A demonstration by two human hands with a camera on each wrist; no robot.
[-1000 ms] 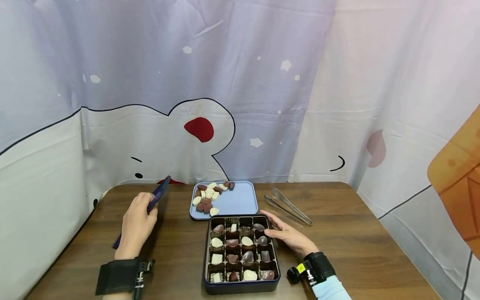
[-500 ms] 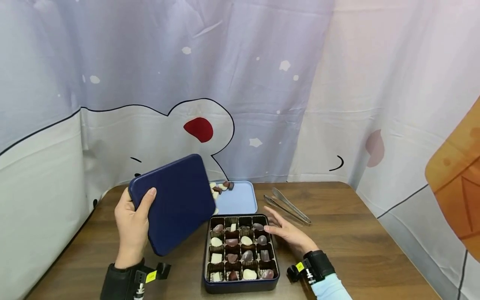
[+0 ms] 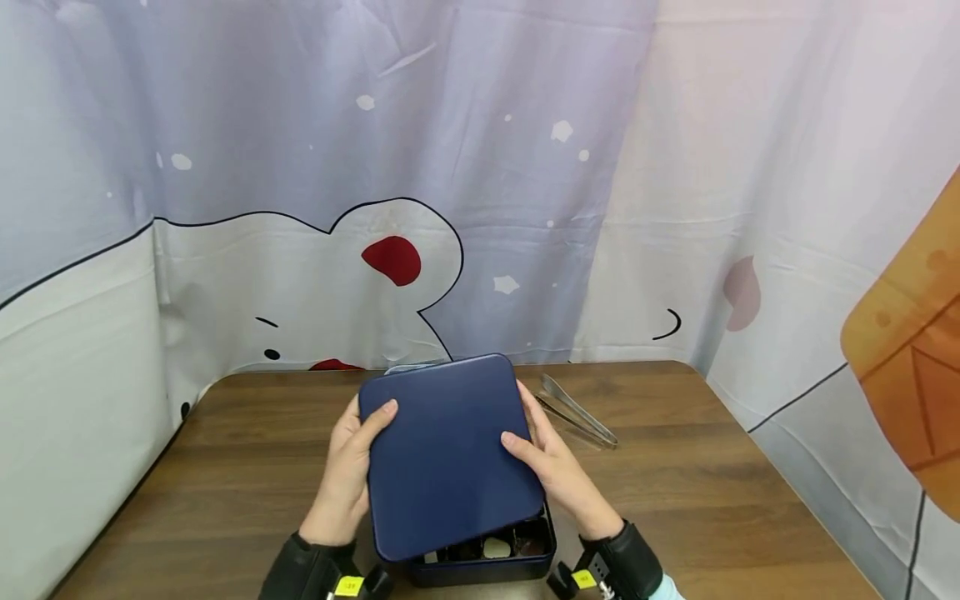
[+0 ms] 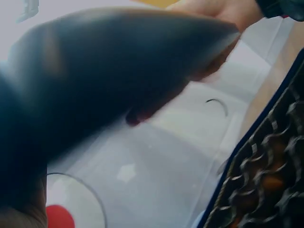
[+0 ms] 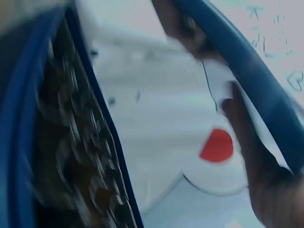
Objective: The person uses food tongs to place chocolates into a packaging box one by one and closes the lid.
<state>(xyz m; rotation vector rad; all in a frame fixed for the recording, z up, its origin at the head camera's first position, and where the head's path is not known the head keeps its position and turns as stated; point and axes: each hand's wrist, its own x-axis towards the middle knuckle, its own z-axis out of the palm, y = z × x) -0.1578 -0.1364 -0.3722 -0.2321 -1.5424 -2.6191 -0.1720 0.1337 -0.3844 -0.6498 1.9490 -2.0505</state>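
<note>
A dark blue square lid (image 3: 450,458) hangs tilted above the matching tin (image 3: 487,572), covering most of it in the head view. My left hand (image 3: 347,475) grips the lid's left edge, thumb on top. On the opposite edge, my right hand (image 3: 558,467) holds the lid with its thumb on top and its other fingers behind. Chocolates (image 3: 496,547) in the divided insert peek out below the lid's front edge. In the right wrist view, the lid (image 5: 256,80) is clearly apart from the open tin (image 5: 126,175).
Metal tongs (image 3: 577,411) lie on the wooden table (image 3: 697,475) to the right, behind my right hand. Only a sliver of the light blue tray (image 3: 408,367) shows behind the lid; its chocolates are hidden. A printed curtain (image 3: 525,208) hangs behind the table.
My left hand has turned the lid flatter and carried it right, over the tin. My right hand has left the tin's side and taken hold of the lid's right edge.
</note>
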